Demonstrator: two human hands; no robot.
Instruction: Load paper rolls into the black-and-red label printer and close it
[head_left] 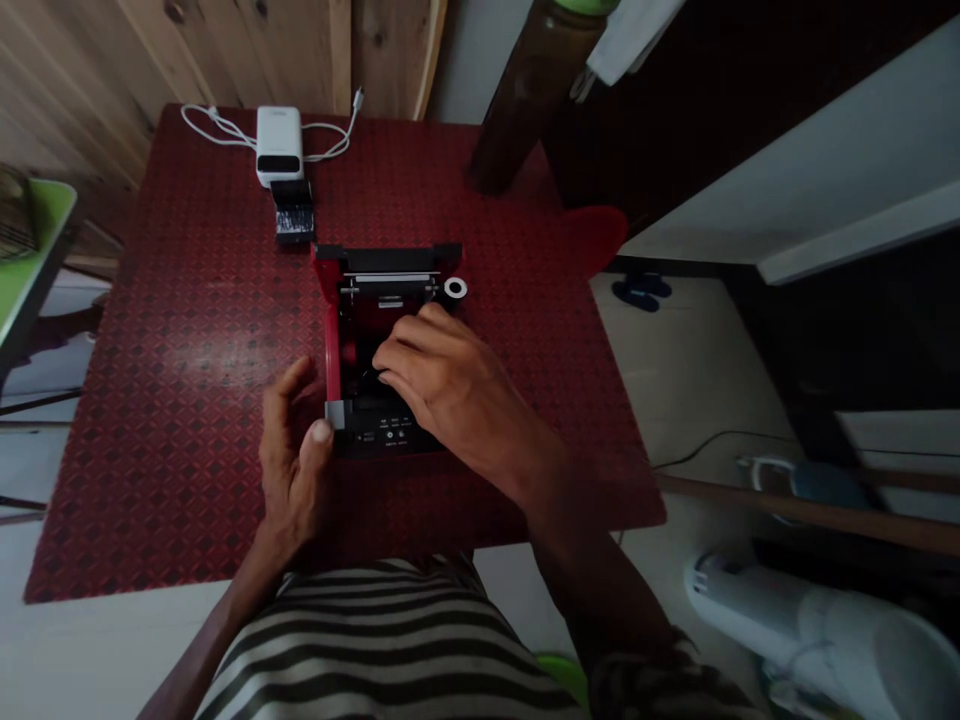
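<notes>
A red and black machine that looks like a label printer (386, 425) sits on the table with its lid raised, its inside partly covered by my right hand. My right hand (442, 375) reaches over the body from the right, fingertips pinched together inside the cavity; what they hold, if anything, is hidden in shadow. Beside the front left corner is my left hand (289, 445), its fingers half bent and apart, the thumb against the grey corner piece (337, 414). Near the hinge on the right shows a round white ring with a dark centre (455, 288).
The red patterned table (202, 440) carries a white device (280, 140) with white cables at the back left. A black strip (294, 212) lies before it. A tall dark bottle (517, 100) stands at the back right. A white cylindrical appliance (817, 620) is at lower right.
</notes>
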